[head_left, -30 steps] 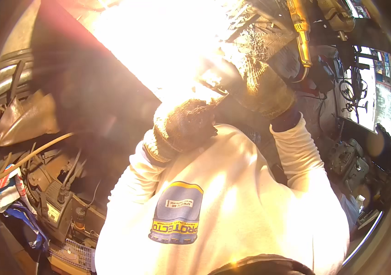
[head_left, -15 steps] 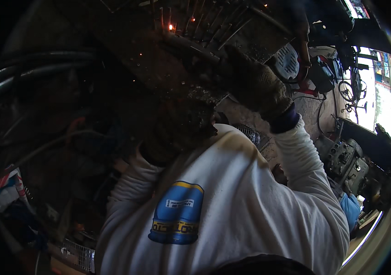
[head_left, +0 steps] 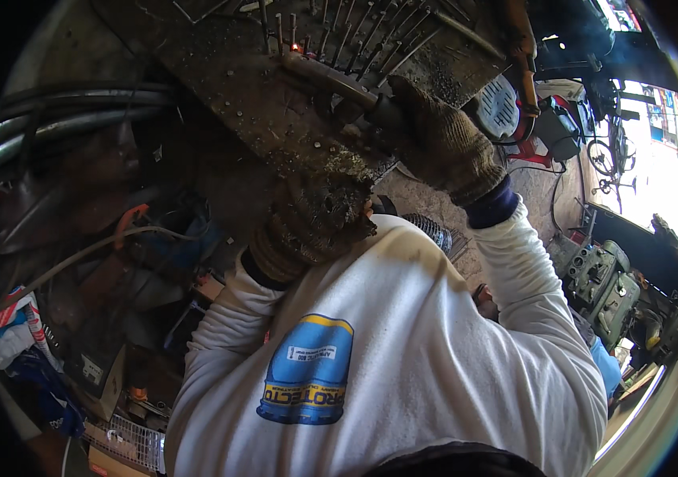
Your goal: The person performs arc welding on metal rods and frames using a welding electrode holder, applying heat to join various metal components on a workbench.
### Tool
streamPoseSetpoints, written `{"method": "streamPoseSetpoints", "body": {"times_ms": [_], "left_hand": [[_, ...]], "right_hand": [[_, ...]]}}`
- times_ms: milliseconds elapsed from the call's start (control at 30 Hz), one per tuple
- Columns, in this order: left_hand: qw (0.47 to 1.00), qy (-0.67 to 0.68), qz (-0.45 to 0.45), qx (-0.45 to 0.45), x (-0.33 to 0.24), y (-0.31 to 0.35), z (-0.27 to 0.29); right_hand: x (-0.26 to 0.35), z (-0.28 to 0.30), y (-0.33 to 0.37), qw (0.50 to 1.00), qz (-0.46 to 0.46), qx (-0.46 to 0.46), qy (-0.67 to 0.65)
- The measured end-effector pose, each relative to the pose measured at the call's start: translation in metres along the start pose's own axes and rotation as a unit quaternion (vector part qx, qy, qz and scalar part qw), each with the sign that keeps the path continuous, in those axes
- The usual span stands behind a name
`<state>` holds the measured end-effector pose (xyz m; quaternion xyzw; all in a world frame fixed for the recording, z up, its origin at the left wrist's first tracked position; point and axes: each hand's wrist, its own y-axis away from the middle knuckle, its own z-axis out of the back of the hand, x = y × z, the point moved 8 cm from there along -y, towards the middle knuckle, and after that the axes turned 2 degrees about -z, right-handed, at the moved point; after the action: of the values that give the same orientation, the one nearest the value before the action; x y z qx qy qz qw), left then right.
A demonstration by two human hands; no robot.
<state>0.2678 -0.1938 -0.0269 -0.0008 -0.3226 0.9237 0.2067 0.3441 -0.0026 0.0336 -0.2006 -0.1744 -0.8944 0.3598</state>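
Observation:
My right hand (head_left: 446, 143) wears a thick knit work glove and closes round the dark handle of what looks like a welding electrode holder (head_left: 331, 82). The holder's far end lies beside a small glowing spot (head_left: 296, 48) at the foot of a short metal rod (head_left: 293, 30). Several such rods stand upright or leaning on the dirty steel table (head_left: 235, 103). Also gloved, my left hand (head_left: 315, 215) is at the table's near edge, its fingers curled inward. Whether it grips anything is hidden.
Metal pipes (head_left: 76, 127) lie at the left, above an orange-ended tool (head_left: 128, 222) and a cable. A wire basket (head_left: 136, 441) stands lower left. Right of the table are a red and grey machine (head_left: 557, 131), a bicycle (head_left: 605, 159) and a greasy metal machine (head_left: 605, 278).
The bright glow at the rod has shrunk to a dim red spot, and the flying sparks are gone. The whole picture is lighter. Both hands stay nearly in place.

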Motion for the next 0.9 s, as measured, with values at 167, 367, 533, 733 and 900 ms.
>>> {"method": "streamPoseSetpoints", "body": {"times_ms": [167, 367, 533, 733, 900], "left_hand": [[0.996, 0.068, 0.042, 0.036, 0.011, -0.011, 0.003], [0.709, 0.62, 0.29, 0.168, 0.033, -0.015, -0.03], [0.646, 0.698, 0.29, 0.105, 0.028, -0.014, -0.032], [0.894, 0.407, 0.13, 0.133, 0.028, -0.033, -0.01], [0.989, 0.114, 0.093, 0.006, 0.03, -0.037, 0.025]], "right_hand": [[-0.014, -0.012, -0.004, 0.997, -0.016, 0.03, -0.073], [-0.001, -0.003, 0.013, 0.973, 0.192, -0.092, 0.091], [0.027, 0.016, 0.015, 0.958, 0.248, -0.121, 0.074], [0.024, 0.009, 0.026, 0.937, 0.277, -0.148, 0.155], [0.059, 0.012, 0.014, 0.941, 0.235, -0.07, 0.233]]}}
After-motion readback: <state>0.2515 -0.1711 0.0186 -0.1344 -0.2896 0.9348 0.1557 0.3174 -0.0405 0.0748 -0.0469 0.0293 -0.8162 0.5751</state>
